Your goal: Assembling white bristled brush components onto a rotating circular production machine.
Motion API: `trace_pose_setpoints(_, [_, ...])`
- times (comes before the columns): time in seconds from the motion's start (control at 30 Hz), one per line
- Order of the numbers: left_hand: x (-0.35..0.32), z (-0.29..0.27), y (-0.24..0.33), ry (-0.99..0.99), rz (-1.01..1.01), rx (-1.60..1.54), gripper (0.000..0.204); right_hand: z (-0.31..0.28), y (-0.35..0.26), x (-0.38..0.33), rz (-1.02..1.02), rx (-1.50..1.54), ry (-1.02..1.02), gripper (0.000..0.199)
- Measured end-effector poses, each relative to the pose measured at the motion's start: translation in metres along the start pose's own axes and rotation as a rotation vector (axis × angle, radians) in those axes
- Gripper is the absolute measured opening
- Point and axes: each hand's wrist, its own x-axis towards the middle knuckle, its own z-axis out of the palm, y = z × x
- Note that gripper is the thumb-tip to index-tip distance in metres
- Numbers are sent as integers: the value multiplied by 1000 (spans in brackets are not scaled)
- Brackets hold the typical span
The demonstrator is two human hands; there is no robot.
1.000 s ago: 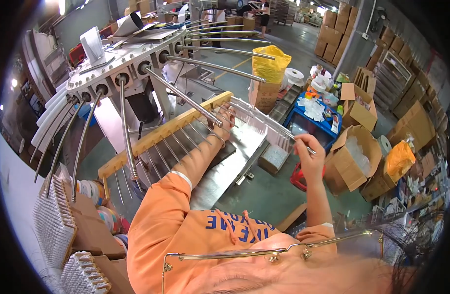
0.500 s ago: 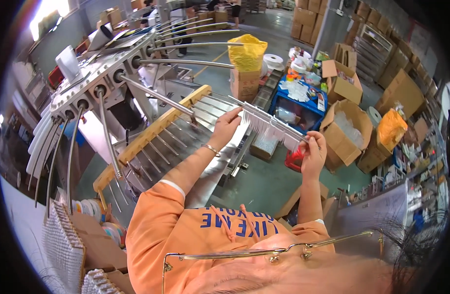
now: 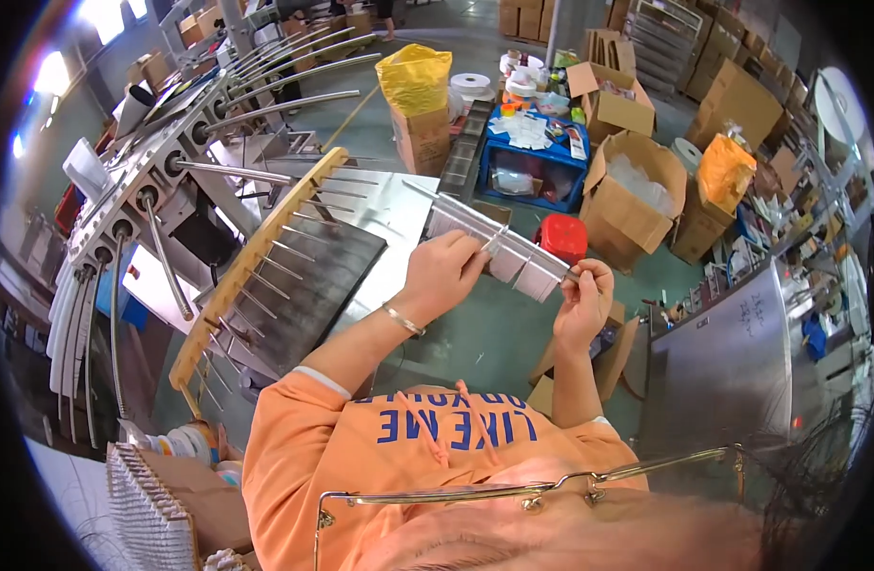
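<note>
A long, thin metal rack [image 3: 461, 214] of paired rods slants across in front of me, with a row of white strips [image 3: 535, 282] hanging along it. My right hand [image 3: 583, 305] is closed around its right end, thumb and fingers pinched. At the middle of the rack, my left hand [image 3: 443, 273] is closed in a pinch beside a small crosspiece. What lies between its fingertips is too small or hidden to make out. The rack's left end sticks out free beyond my left hand.
To the left a machine with long metal rods [image 3: 237, 169] reaches out, beside a wooden bar with pegs [image 3: 251, 271] over a dark plate. Ahead stand a blue crate [image 3: 532, 190], a red container [image 3: 560, 238] and open cardboard boxes [image 3: 637, 195]. A steel cabinet [image 3: 717, 357] is at right.
My left hand has moved from the rack's left end to its middle. My right hand still grips the right end, slightly lower. The view has shifted to the right.
</note>
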Motion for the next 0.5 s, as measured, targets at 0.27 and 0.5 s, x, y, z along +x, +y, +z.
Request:
trace_pose_setpoints(0.27, [32,-59,43,-328,-8,122,20,-13,-17,-33,48,-103,-121,12])
trace_pose_setpoints(0.5, [51,-55,43,-558,-173,-14,30,-13,-24,-50,105,-117,-203,13])
